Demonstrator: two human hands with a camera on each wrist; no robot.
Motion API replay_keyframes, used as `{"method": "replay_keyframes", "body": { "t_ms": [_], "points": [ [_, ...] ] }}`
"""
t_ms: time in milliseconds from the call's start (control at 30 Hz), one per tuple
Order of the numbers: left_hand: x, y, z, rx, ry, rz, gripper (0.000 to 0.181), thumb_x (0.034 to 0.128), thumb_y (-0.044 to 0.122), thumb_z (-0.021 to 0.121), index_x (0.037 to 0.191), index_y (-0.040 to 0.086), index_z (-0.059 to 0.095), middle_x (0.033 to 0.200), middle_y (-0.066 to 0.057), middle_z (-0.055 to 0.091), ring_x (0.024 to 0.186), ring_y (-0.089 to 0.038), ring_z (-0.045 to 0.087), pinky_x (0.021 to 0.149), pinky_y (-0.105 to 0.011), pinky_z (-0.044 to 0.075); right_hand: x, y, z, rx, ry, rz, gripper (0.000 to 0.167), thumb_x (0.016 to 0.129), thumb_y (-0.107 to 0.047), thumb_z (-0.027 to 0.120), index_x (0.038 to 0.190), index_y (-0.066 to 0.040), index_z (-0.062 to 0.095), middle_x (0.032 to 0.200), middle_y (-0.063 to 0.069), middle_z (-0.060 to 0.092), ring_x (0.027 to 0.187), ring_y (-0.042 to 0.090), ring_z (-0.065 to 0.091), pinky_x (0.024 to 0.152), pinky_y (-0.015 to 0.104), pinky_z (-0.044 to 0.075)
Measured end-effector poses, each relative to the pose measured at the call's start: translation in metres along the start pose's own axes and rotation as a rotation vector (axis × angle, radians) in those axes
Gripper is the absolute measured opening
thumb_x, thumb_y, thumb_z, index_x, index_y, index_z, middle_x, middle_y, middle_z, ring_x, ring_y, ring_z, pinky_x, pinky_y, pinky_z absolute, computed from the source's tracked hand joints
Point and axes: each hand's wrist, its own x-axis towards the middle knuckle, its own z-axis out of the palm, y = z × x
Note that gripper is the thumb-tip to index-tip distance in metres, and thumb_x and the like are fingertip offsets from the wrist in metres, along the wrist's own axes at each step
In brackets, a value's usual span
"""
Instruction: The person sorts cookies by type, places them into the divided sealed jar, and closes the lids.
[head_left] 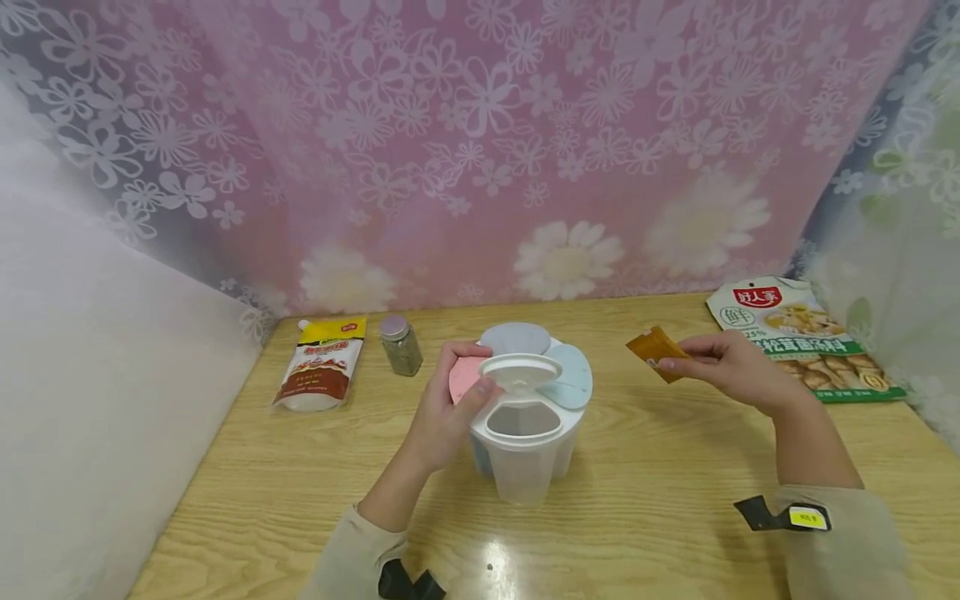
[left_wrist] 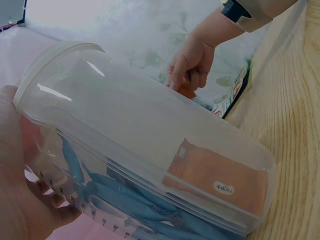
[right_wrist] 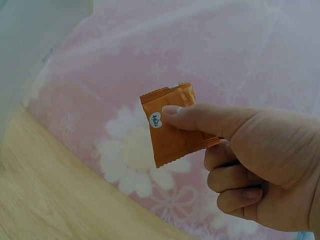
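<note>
A compartmented plastic storage container with pink, grey and blue lids stands mid-table, its front compartment's white lid flipped up. My left hand grips the container's left rim, thumb over the pink lid beside the raised one. Through the clear wall in the left wrist view, an orange packet lies at the bottom of one compartment and blue packets fill the neighbouring one. To the right of the container, my right hand pinches another small orange packet between thumb and forefinger, above the table.
At the left lie a white, yellow and brown pouch and a spice jar with a purplish lid. Behind my right hand is a green-and-white mushroom seasoning bag. Floral cloth hangs along the wooden table's back edge.
</note>
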Motion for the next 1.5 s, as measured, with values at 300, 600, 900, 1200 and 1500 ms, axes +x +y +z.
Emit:
{"method": "replay_keyframes", "body": {
  "t_ms": [300, 600, 900, 1200, 1500],
  "points": [
    [0.000, -0.003, 0.002, -0.011, -0.013, -0.017, 0.038, 0.0972, 0.021, 0.056, 0.128, 0.003, 0.045, 0.132, -0.019, 0.052, 0.101, -0.010, 0.061, 0.086, -0.023, 0.053, -0.015, -0.032, -0.001, 0.069, 0.014, -0.151, 0.025, 0.098, -0.015, 0.063, 0.117, -0.001, 0.070, 0.106, -0.006, 0.074, 0.097, 0.005, 0.070, 0.078, 0.024, 0.056],
    [0.000, -0.001, 0.000, -0.012, -0.007, -0.002, 0.038, 0.0973, 0.021, 0.057, 0.128, 0.002, 0.045, 0.126, -0.019, 0.055, 0.098, -0.010, 0.061, 0.084, -0.024, 0.054, -0.028, -0.071, 0.011, 0.112, 0.030, -0.444, 0.023, 0.089, 0.010, 0.065, 0.107, -0.002, 0.073, 0.081, -0.006, 0.068, 0.067, 0.008, 0.056, 0.059, 0.022, 0.051],
    [-0.002, -0.002, 0.000, -0.014, 0.000, -0.002, 0.038, 0.0981, 0.024, 0.057, 0.127, 0.003, 0.045, 0.121, -0.020, 0.057, 0.097, -0.010, 0.062, 0.084, -0.024, 0.054, -0.035, -0.104, 0.038, 0.347, -0.036, -0.779, 0.037, 0.081, 0.024, 0.061, 0.109, 0.003, 0.071, 0.095, 0.003, 0.075, 0.075, 0.010, 0.067, 0.057, 0.024, 0.051],
    [-0.003, -0.002, 0.001, -0.032, -0.003, -0.006, 0.039, 0.0985, 0.025, 0.057, 0.128, 0.003, 0.044, 0.124, -0.018, 0.055, 0.098, -0.010, 0.062, 0.084, -0.024, 0.054, -0.041, -0.129, 0.067, 0.141, 0.072, -0.825, 0.038, 0.076, 0.014, 0.075, 0.102, -0.014, 0.073, 0.073, -0.006, 0.066, 0.052, 0.000, 0.041, 0.043, 0.014, 0.033],
    [0.000, 0.000, 0.000, -0.021, -0.008, -0.007, 0.040, 0.0981, 0.024, 0.057, 0.129, 0.002, 0.044, 0.122, -0.020, 0.056, 0.099, -0.010, 0.062, 0.084, -0.024, 0.054, -0.042, -0.142, 0.081, 0.145, 0.155, -0.799, 0.038, 0.074, 0.011, 0.079, 0.100, -0.015, 0.074, 0.070, -0.008, 0.059, 0.052, 0.001, 0.038, 0.043, 0.016, 0.030]
  ]
}}
